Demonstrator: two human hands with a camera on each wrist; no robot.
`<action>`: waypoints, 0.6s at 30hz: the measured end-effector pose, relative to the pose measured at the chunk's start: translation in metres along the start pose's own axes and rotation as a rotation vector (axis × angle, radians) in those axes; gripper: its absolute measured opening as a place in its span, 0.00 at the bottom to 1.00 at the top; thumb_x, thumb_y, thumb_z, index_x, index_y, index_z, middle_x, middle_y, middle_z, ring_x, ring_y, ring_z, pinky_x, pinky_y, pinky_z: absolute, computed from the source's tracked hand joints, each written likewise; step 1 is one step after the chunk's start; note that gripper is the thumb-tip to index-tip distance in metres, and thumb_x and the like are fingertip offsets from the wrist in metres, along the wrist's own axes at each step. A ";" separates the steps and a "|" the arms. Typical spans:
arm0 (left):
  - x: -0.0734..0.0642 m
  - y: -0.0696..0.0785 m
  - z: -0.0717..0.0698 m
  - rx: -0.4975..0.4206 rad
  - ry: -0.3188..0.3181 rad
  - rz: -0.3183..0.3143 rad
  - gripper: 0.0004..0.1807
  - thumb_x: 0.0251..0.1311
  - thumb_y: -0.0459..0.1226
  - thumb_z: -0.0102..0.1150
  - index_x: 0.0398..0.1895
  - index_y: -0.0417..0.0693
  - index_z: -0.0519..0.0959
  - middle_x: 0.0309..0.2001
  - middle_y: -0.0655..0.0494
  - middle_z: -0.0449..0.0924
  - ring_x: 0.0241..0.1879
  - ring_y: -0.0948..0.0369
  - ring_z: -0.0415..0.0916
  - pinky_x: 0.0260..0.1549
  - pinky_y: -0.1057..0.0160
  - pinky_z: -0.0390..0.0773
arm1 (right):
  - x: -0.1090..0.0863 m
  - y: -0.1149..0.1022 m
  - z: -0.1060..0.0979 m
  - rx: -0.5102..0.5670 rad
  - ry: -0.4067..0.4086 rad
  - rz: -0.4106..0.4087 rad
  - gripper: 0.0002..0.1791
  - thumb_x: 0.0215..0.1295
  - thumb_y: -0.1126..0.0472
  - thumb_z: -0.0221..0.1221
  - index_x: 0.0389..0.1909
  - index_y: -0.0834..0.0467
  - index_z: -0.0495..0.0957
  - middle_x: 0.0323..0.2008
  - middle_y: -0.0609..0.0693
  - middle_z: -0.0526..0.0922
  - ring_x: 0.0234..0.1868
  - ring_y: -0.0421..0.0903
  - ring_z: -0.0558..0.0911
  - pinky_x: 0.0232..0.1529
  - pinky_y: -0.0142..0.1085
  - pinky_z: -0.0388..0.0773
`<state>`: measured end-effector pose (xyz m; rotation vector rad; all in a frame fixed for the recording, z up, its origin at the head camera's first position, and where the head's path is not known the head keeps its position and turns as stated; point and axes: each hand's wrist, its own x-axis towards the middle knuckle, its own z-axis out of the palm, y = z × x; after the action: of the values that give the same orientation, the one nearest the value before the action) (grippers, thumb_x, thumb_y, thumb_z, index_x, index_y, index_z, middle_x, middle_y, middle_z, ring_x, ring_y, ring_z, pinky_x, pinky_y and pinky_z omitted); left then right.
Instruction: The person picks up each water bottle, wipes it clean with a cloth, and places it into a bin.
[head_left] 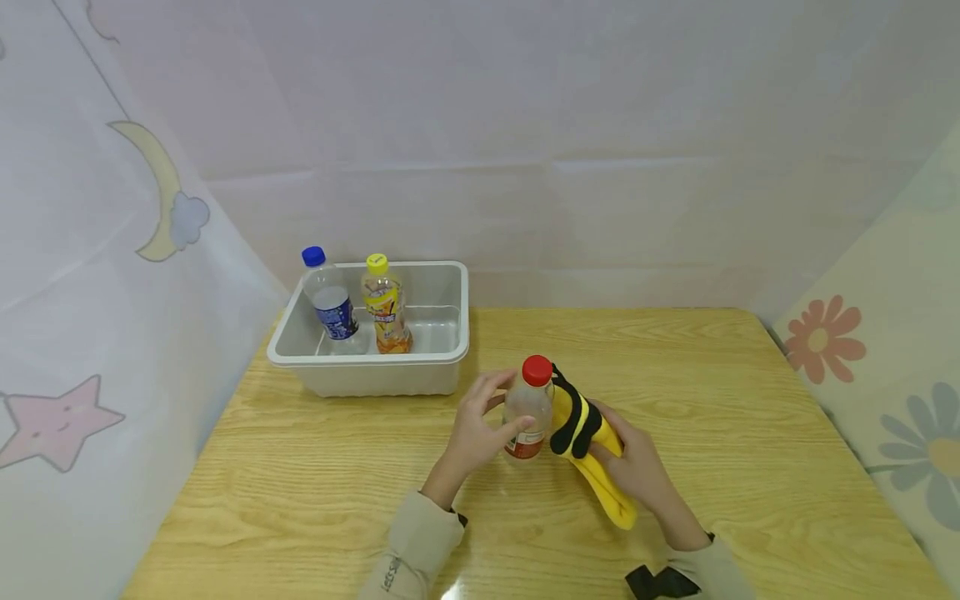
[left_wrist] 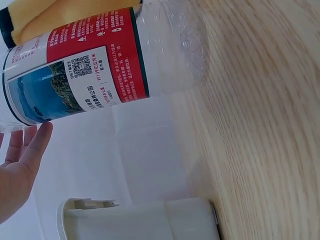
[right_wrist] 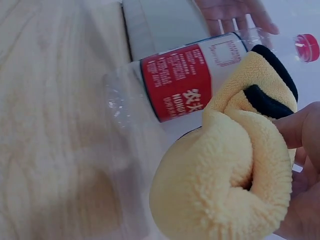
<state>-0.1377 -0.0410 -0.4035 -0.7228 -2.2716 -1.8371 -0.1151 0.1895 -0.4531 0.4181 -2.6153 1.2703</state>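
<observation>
A clear bottle with a red cap (head_left: 537, 370) and a red-and-white label (left_wrist: 80, 65) stands upright on the table. My left hand (head_left: 476, 423) is at the bottle's left side, thumb across its front in the head view. Its fingers look straight and spread in the left wrist view, a fingertip right at the label's edge. From the right, my right hand (head_left: 633, 462) grips a folded yellow cloth (head_left: 609, 492) with black edging, thumb pressing on it. The cloth's upper end overlaps the bottle's side; the right wrist view shows its fluffy, rolled fold (right_wrist: 210, 185) close up.
A pale grey plastic bin (head_left: 375, 379) stands at the table's back left. In it lean a bottle with a blue cap (head_left: 330, 304) and a bottle with a yellow cap (head_left: 386, 304). The wooden table (head_left: 712, 392) meets patterned curtains (head_left: 600, 225) at the back and sides.
</observation>
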 end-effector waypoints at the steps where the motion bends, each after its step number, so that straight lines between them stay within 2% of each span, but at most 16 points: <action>1: 0.000 -0.001 0.000 -0.003 -0.003 -0.004 0.29 0.49 0.28 0.65 0.56 0.29 0.67 0.51 0.37 0.68 0.52 0.46 0.68 0.50 0.50 0.73 | 0.000 -0.002 -0.002 0.007 0.007 -0.009 0.31 0.50 0.76 0.61 0.58 0.62 0.69 0.48 0.61 0.78 0.35 0.45 0.77 0.33 0.34 0.76; 2: 0.000 -0.001 0.000 -0.006 -0.006 -0.008 0.29 0.49 0.28 0.64 0.56 0.29 0.67 0.51 0.37 0.68 0.52 0.46 0.67 0.50 0.50 0.72 | 0.001 -0.009 -0.005 0.010 0.012 -0.011 0.30 0.50 0.77 0.60 0.58 0.62 0.69 0.47 0.62 0.78 0.33 0.44 0.77 0.31 0.33 0.75; 6: 0.000 -0.002 -0.001 -0.024 -0.017 -0.024 0.29 0.49 0.28 0.65 0.55 0.29 0.66 0.51 0.36 0.68 0.53 0.45 0.67 0.51 0.49 0.72 | 0.003 -0.014 -0.012 0.033 0.025 -0.029 0.31 0.50 0.77 0.61 0.58 0.64 0.68 0.44 0.62 0.79 0.28 0.40 0.75 0.26 0.31 0.73; 12: 0.000 -0.005 -0.002 -0.026 -0.032 -0.048 0.28 0.50 0.29 0.64 0.54 0.31 0.67 0.52 0.38 0.68 0.54 0.48 0.66 0.52 0.53 0.72 | 0.008 -0.019 -0.019 0.021 0.036 -0.051 0.32 0.51 0.76 0.61 0.59 0.60 0.68 0.43 0.60 0.79 0.28 0.40 0.75 0.26 0.31 0.74; 18: 0.001 -0.006 -0.004 -0.029 -0.058 -0.040 0.28 0.51 0.29 0.64 0.55 0.30 0.66 0.52 0.38 0.68 0.54 0.47 0.66 0.52 0.54 0.71 | 0.017 -0.029 -0.025 0.023 0.043 -0.075 0.32 0.51 0.76 0.61 0.60 0.59 0.67 0.40 0.58 0.80 0.27 0.40 0.75 0.25 0.32 0.74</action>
<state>-0.1424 -0.0459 -0.4077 -0.7502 -2.3159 -1.8944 -0.1194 0.1897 -0.4116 0.4820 -2.5273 1.2718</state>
